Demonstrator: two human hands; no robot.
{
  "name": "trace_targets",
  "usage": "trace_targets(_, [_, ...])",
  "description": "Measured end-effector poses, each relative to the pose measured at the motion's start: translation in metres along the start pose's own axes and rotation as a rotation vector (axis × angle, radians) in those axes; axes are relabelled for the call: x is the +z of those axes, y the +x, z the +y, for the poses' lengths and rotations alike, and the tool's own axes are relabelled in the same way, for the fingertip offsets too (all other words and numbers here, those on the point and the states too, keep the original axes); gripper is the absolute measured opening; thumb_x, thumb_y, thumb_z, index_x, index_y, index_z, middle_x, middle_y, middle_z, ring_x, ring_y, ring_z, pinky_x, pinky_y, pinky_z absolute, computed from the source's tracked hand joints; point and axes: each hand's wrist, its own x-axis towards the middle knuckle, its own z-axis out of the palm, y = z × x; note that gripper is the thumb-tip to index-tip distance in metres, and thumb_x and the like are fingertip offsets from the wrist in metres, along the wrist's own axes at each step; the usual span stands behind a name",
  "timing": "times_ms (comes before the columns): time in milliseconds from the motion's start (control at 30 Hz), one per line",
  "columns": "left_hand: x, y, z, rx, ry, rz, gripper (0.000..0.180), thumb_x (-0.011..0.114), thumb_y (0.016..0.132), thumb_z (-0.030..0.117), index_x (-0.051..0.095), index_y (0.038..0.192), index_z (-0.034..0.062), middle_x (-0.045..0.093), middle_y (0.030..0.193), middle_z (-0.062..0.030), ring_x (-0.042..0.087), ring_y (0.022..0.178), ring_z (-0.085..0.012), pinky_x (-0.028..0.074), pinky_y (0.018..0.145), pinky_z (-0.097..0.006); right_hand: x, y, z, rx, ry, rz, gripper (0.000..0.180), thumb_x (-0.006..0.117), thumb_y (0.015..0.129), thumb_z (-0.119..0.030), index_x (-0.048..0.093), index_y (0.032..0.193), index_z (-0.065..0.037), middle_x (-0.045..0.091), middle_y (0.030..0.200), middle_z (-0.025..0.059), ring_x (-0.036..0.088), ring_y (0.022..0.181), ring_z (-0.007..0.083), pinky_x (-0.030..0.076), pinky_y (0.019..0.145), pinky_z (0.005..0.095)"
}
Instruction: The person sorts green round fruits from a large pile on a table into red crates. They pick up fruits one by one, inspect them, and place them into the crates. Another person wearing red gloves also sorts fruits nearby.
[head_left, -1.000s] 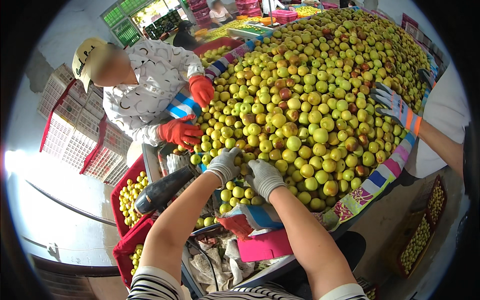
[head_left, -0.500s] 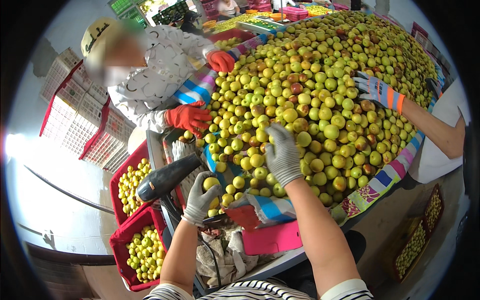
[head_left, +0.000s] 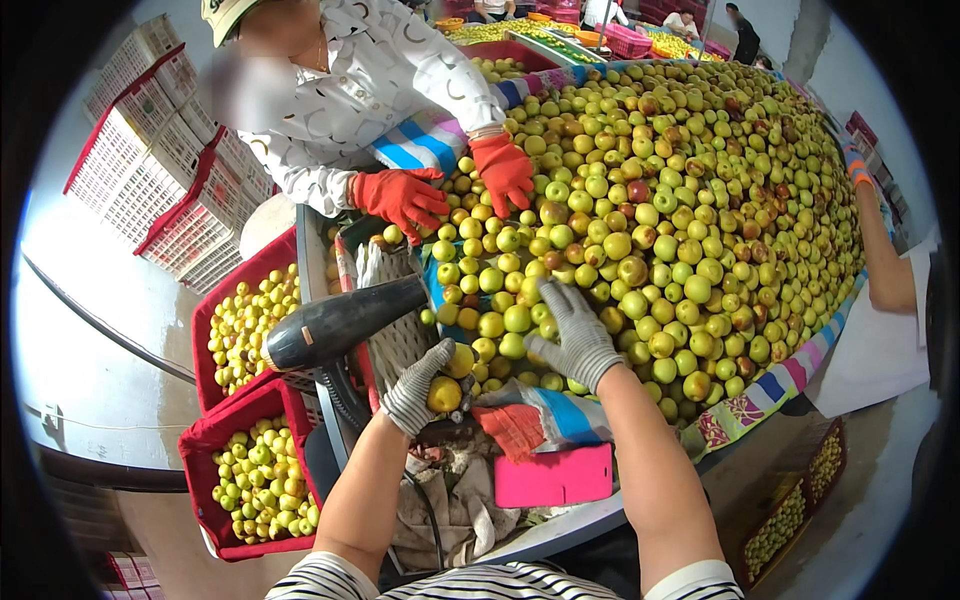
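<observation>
My left hand (head_left: pixel 413 388), in a grey knit glove, is curled around two round yellow fruits that look like jujubes (head_left: pixel 445 394), at the near left edge of the heap. My right hand (head_left: pixel 578 335), gloved alike, lies over the front of the heap with its fingers apart, touching the fruits. A large pile of yellow-green jujubes (head_left: pixel 697 289), some blotched with brown, spreads across the cloth-edged table. Just beyond my left hand, a black hair dryer (head_left: pixel 345 322) points toward the pile above a white woven basket (head_left: pixel 398 340).
Across the table, a person's red-gloved hands (head_left: pixel 502 172) rest on the heap. Another person's arm (head_left: pixel 885 250) is at the far right. Red-lined crates (head_left: pixel 193 462) of fruit stand at left. A pink phone case (head_left: pixel 553 477) and rags (head_left: pixel 470 510) lie before me.
My right hand has lowered and spread its fingers on the fruits. The red-gloved hands have shifted inward over the heap. At right, the other person's gloved hand has drawn back from the pile.
</observation>
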Motion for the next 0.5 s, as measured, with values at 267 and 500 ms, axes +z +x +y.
trace_targets(267, [-0.002, 0.013, 0.001, -0.198, -0.439, -0.24, 0.061, 0.047, 0.089, 0.062, 0.054, 0.112, 0.0063, 0.061, 0.069, -0.0102, 0.062, 0.057, -0.0212, 0.056, 0.048, -0.033, -0.001, 0.0, -0.01, -0.271, 0.284, -0.016, 0.062, 0.066, 0.079, -0.017, 0.045, 0.137, -0.011, 0.046, 0.138, 0.0148, 0.041, 0.13, 0.0321, 0.035, 0.109, 0.0388])
trace_targets(500, [0.007, 0.011, 0.004, -0.234, -0.637, -0.218, 0.058, 0.052, 0.087, 0.061, 0.057, 0.109, 0.0076, 0.063, 0.076, -0.0093, 0.063, 0.059, -0.0223, 0.056, 0.048, -0.034, -0.021, 0.007, 0.038, 0.018, 0.286, 0.564, 0.035, 0.059, 0.086, -0.009, 0.056, 0.121, -0.003, 0.058, 0.121, 0.017, 0.056, 0.114, 0.0306, 0.043, 0.1, 0.0386])
